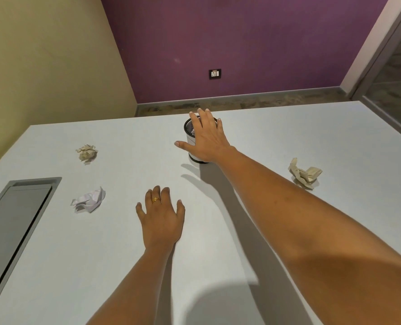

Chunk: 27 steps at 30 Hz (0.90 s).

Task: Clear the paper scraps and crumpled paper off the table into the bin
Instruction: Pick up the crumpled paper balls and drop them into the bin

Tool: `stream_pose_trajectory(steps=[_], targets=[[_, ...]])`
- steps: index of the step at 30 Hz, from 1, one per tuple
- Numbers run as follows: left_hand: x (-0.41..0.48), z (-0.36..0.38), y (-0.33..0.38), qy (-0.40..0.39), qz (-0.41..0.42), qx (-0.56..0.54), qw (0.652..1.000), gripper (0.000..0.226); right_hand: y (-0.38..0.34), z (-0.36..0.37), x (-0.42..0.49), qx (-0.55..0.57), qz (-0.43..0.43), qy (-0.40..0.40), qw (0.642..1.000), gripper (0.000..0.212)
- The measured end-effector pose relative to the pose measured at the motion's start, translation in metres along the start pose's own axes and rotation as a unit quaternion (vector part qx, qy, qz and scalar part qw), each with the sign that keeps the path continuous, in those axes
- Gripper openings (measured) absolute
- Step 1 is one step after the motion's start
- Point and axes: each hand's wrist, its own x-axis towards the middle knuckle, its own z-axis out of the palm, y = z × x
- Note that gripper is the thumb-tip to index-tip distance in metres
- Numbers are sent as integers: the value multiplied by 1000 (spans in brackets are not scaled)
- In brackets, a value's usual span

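A small round bin (191,134) with a black mesh rim and white wall stands at the far middle of the white table (218,231); a bit of white paper shows inside it. My right hand (206,139) hovers over the bin's mouth with fingers spread and straight, holding nothing. My left hand (161,219), a gold ring on one finger, lies flat on the table with fingers spread. A white crumpled paper (89,200) lies to its left. One beige crumpled paper (86,153) sits farther back on the left. Another beige crumpled paper (304,173) lies at the right.
A grey recessed cable flap (14,219) is set into the table at the left. The table's far edge runs just behind the bin, with floor, a purple wall and a wall socket (215,74) beyond. A glass partition stands at the right.
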Motion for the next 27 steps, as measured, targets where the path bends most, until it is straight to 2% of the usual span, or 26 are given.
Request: stream_pose_trajectory(steps=[5, 9, 12, 17, 22, 27], targets=[[-1, -1, 1, 4, 0, -3, 1000, 44, 5, 1, -12, -3, -2, 6, 1000, 77], [-1, -2, 1, 10, 1, -9, 1000, 43, 11, -1, -30, 35, 29, 91, 995, 65], [-1, -2, 2, 9, 1, -13, 1000, 43, 26, 3, -53, 13, 85, 129, 988, 60], [-2, -3, 2, 9, 1, -17, 1000, 43, 69, 6, -94, -73, 199, 110, 971, 59], [-1, -2, 2, 12, 0, -22, 1000, 42, 110, -1, -123, -134, 299, 48, 944, 59], [-1, -1, 2, 24, 2, -19, 1000, 40, 125, 0, -132, -40, 347, 1, 937, 61]])
